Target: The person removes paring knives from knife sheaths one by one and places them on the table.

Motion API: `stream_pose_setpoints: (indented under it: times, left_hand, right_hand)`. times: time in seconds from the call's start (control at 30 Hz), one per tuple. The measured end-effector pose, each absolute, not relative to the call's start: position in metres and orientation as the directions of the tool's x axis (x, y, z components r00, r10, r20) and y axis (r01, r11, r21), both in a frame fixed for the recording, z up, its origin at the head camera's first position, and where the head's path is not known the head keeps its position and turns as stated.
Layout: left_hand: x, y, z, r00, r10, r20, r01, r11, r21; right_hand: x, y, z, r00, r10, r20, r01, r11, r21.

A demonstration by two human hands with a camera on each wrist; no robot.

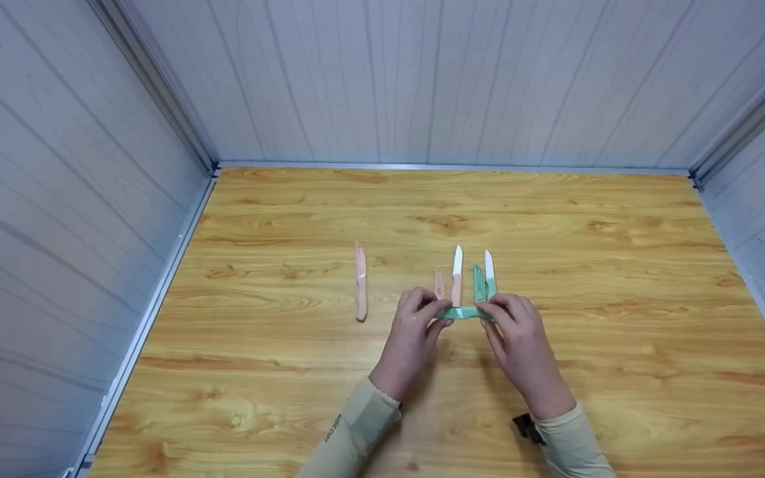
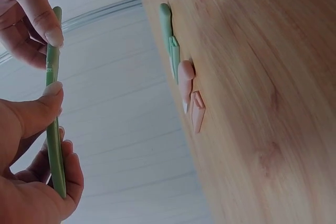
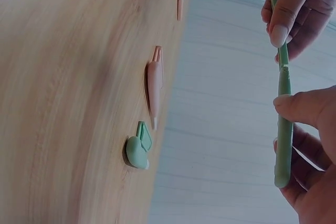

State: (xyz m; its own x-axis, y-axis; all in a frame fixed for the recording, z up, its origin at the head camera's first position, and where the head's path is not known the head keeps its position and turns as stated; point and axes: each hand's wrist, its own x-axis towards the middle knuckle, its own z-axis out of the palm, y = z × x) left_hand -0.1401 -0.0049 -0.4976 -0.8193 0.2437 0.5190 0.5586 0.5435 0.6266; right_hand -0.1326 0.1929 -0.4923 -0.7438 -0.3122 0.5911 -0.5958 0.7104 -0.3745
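Both hands hold a green paring knife [image 1: 465,312] level above the table. My left hand [image 1: 415,328] pinches the green sheath [image 2: 55,150] over the blade end. With thumb and fingers my right hand [image 1: 521,338] grips the knife's handle [image 3: 284,129]. Sheath and handle meet in one straight line in the right wrist view. Just beyond the hands lie a pink sheath [image 1: 440,282], a pink-handled knife [image 1: 457,285] with a bare white blade, a second green sheath [image 1: 479,282] and another green-handled knife [image 1: 491,285], also bare-bladed.
A pink knife in its sheath [image 1: 361,285] lies apart to the left on the wood-grain table [image 1: 256,358]. Pale panel walls [image 1: 389,79] enclose the table at the back and both sides. A dark object [image 1: 528,428] shows at the right cuff.
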Motion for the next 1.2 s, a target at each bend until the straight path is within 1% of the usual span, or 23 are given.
stream_pose_setpoints:
  times: [0.27,0.43,0.63,1.03,1.2]
  left_hand:
    - [-0.1406,-0.0052,-0.4977,-0.793,0.259,0.552,0.596,0.523,0.610]
    - [-0.1398,-0.0054,-0.4969,-0.808,0.264,0.526,0.579,0.523,0.626]
    - [-0.1405,-0.0064,-0.4975,-0.826,0.244,0.509,0.556,0.509,0.658]
    - [-0.1432,-0.0078,-0.4961,-0.838,0.244,0.488,0.540,0.500,0.677]
    - [-0.1434,-0.0081,-0.4968,-0.832,0.245,0.499,0.549,0.495,0.673]
  right_hand:
    - [-0.1324,0.1931,-0.4915,-0.733,-0.311,0.606,-0.614,0.686,-0.391]
    - [-0.1333,0.1944,-0.4916,-0.724,-0.307,0.618,-0.625,0.671,-0.399]
    - [-0.1342,0.1971,-0.4906,-0.739,-0.322,0.592,-0.617,0.676,-0.403]
    - [-0.1357,0.1995,-0.4876,-0.759,-0.324,0.565,-0.599,0.687,-0.411]
    - [-0.1361,0.1996,-0.4869,-0.755,-0.327,0.568,-0.604,0.684,-0.409]
